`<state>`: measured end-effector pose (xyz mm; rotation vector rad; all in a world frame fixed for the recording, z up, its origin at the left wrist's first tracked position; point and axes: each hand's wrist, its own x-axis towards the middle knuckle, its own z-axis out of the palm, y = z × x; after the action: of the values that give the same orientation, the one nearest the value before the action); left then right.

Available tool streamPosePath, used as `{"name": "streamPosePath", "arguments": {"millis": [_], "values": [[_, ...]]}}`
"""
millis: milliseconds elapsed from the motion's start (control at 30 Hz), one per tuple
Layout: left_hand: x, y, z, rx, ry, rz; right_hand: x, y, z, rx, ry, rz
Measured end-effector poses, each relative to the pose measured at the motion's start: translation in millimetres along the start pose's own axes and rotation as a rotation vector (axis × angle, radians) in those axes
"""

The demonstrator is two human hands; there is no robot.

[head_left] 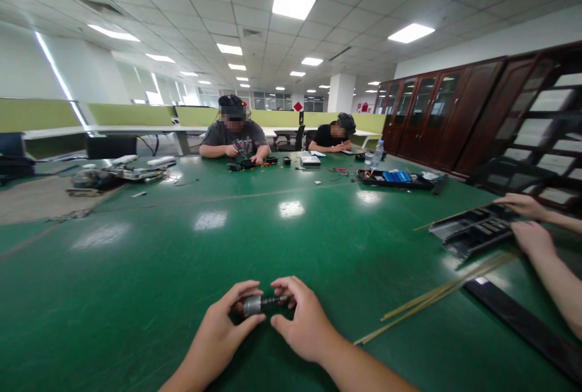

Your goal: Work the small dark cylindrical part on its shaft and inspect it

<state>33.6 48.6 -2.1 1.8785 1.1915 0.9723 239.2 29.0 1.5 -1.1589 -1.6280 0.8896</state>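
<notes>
A small silver cylinder with a dark ribbed shaft, which looks like a small motor (253,305), lies level between my hands, just over the green table (182,277). My left hand (225,322) curls around the silver body, its thumb below and its fingers above. On the other side, my right hand (302,316) has its bent fingers at the shaft's end, thumb apart below. The shaft's tip is partly hidden by those fingers, so the exact contact there is hard to see.
Thin brass-coloured rods (436,298) and a long black bar (522,325) lie at right. Beside them, another person's hands (531,228) hold a black slotted frame (477,231). Across the table sit two people, near a black parts tray (395,180) and a bottle (377,154).
</notes>
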Motion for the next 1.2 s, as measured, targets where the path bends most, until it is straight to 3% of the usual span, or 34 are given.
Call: {"name": "streamPosePath", "arguments": {"millis": [433, 1200], "values": [[-2.6, 4.5, 2.1, 0.097, -0.007, 0.052, -0.6, -7.7, -0.3, -0.094, -0.014, -0.055], [-3.7, -1.0, 1.8, 0.066, -0.051, 0.050, -0.4, -6.6, 0.5, -0.142, -0.012, -0.049]]}}
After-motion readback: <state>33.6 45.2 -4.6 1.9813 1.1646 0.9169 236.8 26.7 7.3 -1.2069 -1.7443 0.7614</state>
